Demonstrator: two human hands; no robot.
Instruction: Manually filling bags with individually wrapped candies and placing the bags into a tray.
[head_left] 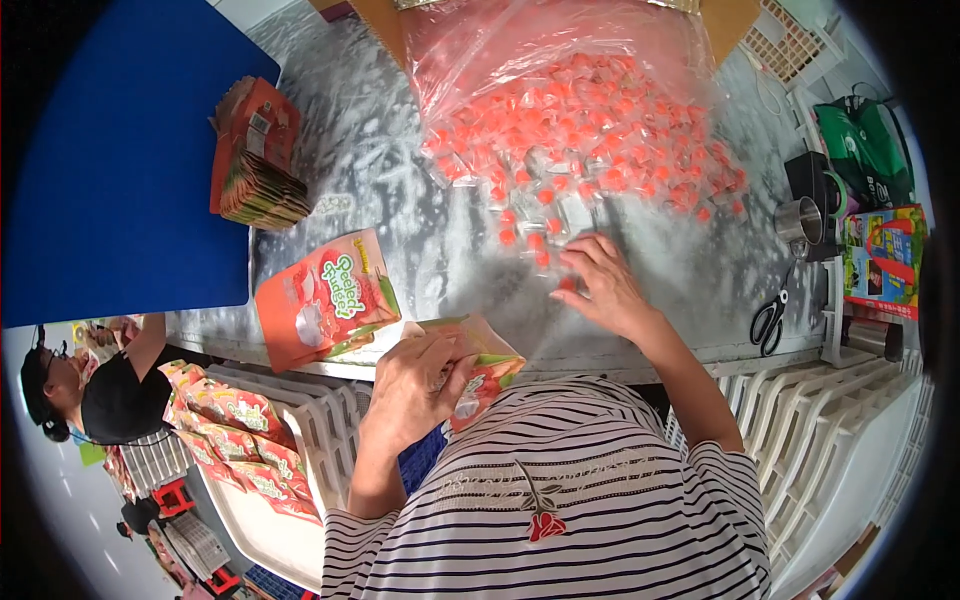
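My left hand (412,388) is closed on the edge of a red-and-green candy pouch (487,384), held in front of my body at the table's near edge. My right hand (608,288) hovers low over the table, thumb and index finger apart. One red wrapped candy (567,284) sits by its thumb, and more loose candies (536,241) lie just beyond the fingertips. Whatever may be under the palm is hidden. A big heap of red candies in clear wrappers (600,130) spills from a clear plastic bag (470,50). Another printed pouch (330,300) lies flat left of my left hand.
A stack of pouches (262,165) stands at the far left, beside a blue board (130,170). Black scissors (769,325) and a metal cup (798,221) are on the right. A white tray (235,510) below left holds filled-looking pouches. Another person (120,395) works at the left.
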